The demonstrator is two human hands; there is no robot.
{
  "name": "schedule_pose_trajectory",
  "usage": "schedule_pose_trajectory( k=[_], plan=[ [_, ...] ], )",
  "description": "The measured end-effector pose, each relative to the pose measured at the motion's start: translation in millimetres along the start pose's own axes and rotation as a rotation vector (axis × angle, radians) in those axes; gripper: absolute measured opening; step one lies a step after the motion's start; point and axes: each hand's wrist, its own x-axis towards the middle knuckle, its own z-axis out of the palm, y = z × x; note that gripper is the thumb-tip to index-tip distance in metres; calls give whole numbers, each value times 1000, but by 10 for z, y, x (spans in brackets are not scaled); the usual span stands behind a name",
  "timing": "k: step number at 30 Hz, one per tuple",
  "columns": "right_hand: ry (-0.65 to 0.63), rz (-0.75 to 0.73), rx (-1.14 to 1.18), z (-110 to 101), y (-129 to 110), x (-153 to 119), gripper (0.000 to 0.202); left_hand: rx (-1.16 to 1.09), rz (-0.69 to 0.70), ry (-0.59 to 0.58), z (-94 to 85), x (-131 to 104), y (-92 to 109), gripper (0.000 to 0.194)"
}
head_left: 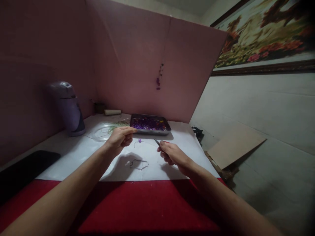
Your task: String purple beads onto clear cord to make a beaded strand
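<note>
My left hand (121, 137) is closed in a pinch in front of the bead tray; whatever lies between its fingertips is too small to make out. Wrapped round a pair of pliers (157, 142) with a pointed metal tip and a bit of red is my right hand (172, 153), the tip aimed up and left. Between the hands a small purple bead (139, 140) shows with a thin wire beside it. Lower on the white sheet lie bent pieces of thin wire or chain (140, 164). The dark tray (154, 132) behind holds many purple beads and some orange and yellow ones.
A purple bottle (71, 113) stands at the left, near a black object (29, 167). Behind my left hand are a clear round item (99, 131), greenish strands and a pale roll (112, 112). A beaded strand (158, 80) hangs before the pink panel. Cardboard (236, 144) leans at the right.
</note>
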Motion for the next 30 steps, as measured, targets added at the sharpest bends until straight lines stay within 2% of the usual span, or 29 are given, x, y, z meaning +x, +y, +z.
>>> schedule_pose_trajectory(
  k=[4,11,15,22,30],
  plan=[
    [-87,29,168,163,-87,220,48,21,-18,-54,20,-33,27,12],
    [-140,14,261,243,-175,451,50,64,-44,-117,39,-50,36,11],
    [-151,5,296,239,-152,489,49,105,-56,-139,28,-46,23,10],
    [-243,-26,366,189,-45,481,44,144,-77,-177,5,-31,-31,8],
    [-268,-2,374,203,-34,466,43,185,-89,-195,13,-32,-33,10]
  ],
)
